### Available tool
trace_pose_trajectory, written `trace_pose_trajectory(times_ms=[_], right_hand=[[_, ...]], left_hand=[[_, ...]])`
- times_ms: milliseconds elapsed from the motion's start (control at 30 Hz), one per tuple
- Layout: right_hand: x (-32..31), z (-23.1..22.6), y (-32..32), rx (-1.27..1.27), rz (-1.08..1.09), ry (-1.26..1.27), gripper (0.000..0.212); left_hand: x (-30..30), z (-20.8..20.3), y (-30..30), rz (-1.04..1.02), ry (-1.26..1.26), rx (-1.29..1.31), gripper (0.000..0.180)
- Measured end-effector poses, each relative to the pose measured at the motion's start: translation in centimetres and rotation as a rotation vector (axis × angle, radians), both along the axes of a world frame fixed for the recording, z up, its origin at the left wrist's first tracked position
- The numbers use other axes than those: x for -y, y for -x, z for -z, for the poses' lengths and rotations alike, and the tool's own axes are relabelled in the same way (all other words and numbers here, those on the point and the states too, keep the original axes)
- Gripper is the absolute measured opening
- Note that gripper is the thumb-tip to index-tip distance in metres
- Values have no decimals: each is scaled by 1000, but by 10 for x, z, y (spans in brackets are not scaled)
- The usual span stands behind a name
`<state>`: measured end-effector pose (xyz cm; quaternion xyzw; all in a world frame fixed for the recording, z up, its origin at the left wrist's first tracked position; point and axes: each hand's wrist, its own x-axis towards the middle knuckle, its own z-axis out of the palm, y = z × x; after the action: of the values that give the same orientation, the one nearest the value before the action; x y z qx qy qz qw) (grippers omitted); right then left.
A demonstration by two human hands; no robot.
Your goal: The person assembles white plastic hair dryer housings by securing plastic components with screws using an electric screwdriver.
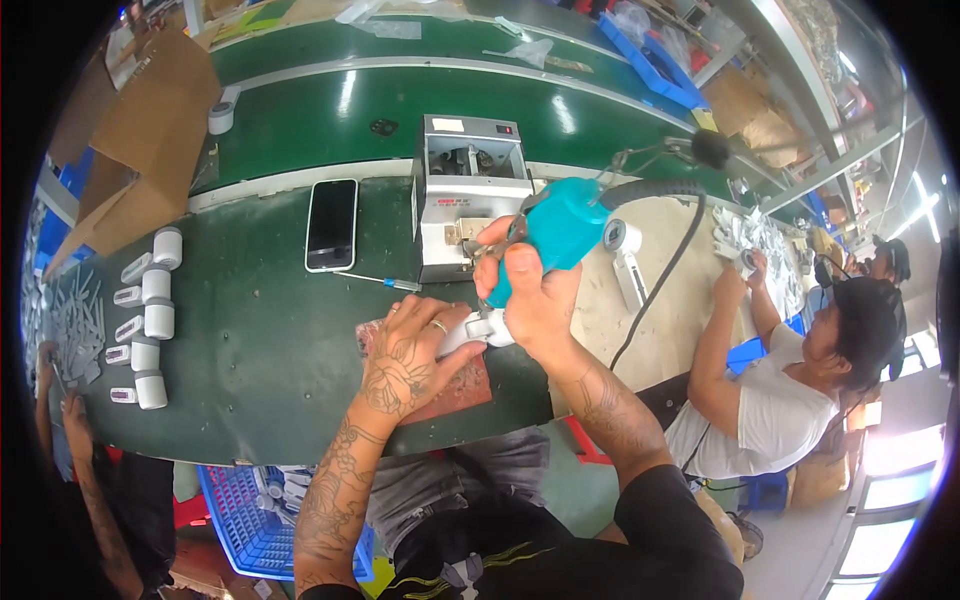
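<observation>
My right hand (541,305) is wrapped round a teal electric screwdriver (566,222), its lower end pointing down at a white plastic device (482,328) with a rounded head. My left hand (402,352) presses that device onto a reddish mat (462,392), fingers and thumb about it. Just beyond my hands stands a grey metal machine (472,200) with an open top. To its left a black-screened phone (332,225) lies beside a small blue-handled screwdriver (400,285). The tool's tip is hidden behind my right hand.
Several white devices (158,320) are lined up at left; another (625,262) lies at right. A black cable (690,225) curves from the teal tool. Beyond are a green conveyor (300,105) and a cardboard box (165,125). A blue basket (235,525) sits below; co-workers flank me.
</observation>
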<state>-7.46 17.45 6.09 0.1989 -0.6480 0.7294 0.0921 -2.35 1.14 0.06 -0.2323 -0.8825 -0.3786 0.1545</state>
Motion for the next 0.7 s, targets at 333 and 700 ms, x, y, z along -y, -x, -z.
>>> trace_pose_trajectory(times_ms=[333, 700], right_hand=[[-2, 24, 0, 75, -14, 68, 50], [0, 28, 5, 63, -25, -5, 41]], left_hand=[[1, -3, -4, -4, 21, 36, 43], [-1, -9, -3, -13, 87, 29, 43]])
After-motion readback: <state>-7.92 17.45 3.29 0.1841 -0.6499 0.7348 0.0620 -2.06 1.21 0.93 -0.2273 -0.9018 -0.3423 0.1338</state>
